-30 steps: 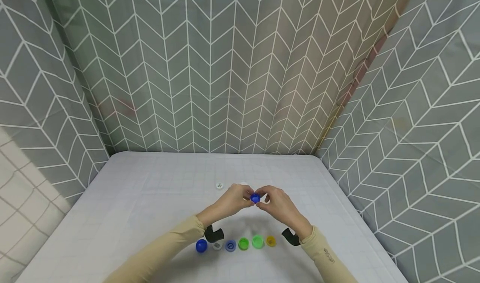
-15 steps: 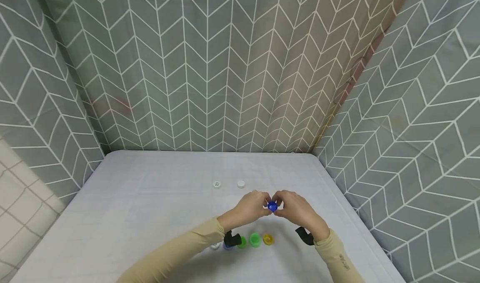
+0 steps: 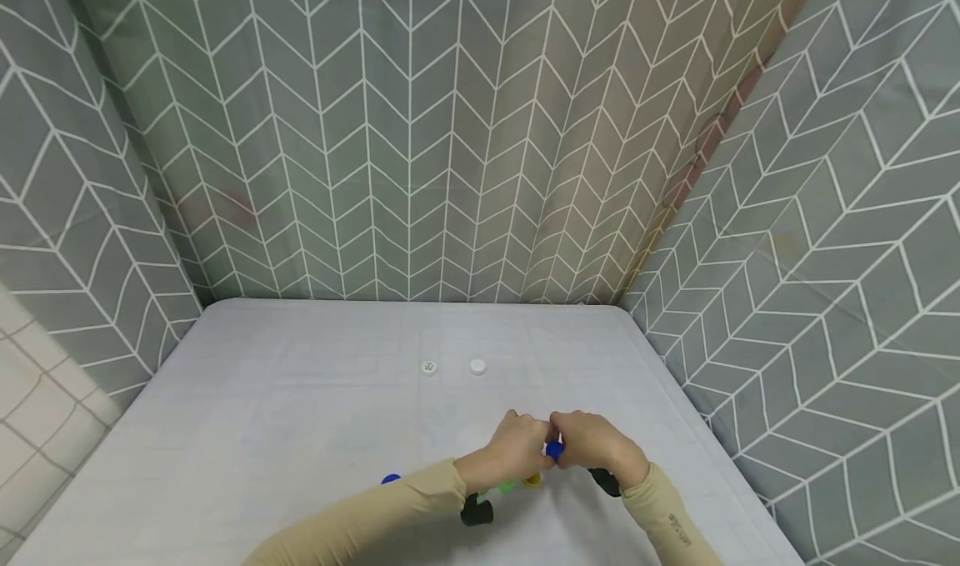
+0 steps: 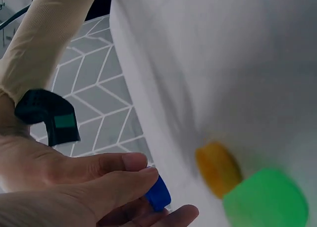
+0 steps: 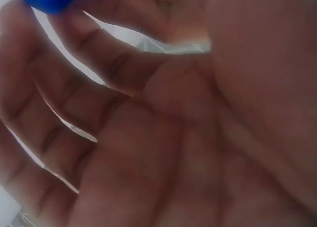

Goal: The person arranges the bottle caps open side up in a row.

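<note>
A small blue bottle cap [image 3: 554,450] is pinched between the fingertips of both hands, over the right half of the white table. My left hand [image 3: 513,447] grips it from the left and my right hand [image 3: 596,441] from the right. In the left wrist view the blue cap [image 4: 158,193] sits at the fingertips, partly covered by them. The right wrist view shows it at the top edge, beyond the right palm [image 5: 148,123]. Below the hands lie a yellow cap [image 4: 218,168] and a light green cap [image 4: 267,199], both partly hidden in the head view.
Two white caps [image 3: 477,367] lie farther back on the table [image 3: 300,399]. Another blue one [image 3: 391,478] shows just past the left sleeve [image 3: 375,512], which covers part of the front row. Patterned grey curtains [image 3: 420,132] hang behind and beside the table.
Both hands have moved right and nearer to the body, carrying the blue cap. Its hollow side faced the head camera earlier; now it is turned. The left arm covers more of the front row.
</note>
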Demonstrator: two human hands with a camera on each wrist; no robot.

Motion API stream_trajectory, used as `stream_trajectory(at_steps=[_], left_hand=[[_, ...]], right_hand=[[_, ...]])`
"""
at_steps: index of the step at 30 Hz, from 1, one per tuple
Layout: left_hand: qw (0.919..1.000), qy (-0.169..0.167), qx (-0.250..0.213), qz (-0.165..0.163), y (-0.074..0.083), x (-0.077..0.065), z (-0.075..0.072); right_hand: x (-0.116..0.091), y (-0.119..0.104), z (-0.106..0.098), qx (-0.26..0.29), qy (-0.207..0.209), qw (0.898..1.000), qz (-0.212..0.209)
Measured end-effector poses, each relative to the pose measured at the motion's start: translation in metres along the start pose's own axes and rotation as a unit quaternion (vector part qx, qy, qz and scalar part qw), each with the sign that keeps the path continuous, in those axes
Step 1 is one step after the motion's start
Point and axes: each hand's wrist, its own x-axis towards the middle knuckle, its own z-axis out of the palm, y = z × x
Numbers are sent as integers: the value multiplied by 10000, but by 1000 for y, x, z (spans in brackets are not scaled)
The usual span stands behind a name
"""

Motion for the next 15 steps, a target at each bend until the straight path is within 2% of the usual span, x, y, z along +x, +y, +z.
stream_trajectory(at_steps=[7, 15], left_hand=[[9995, -13, 312, 6, 1, -5, 16], [9977, -90, 664, -43, 2, -5, 25]], right_hand=[[4, 3, 14, -109, -321, 9994, 64], [4, 5, 19, -195, -469, 9987, 103]])
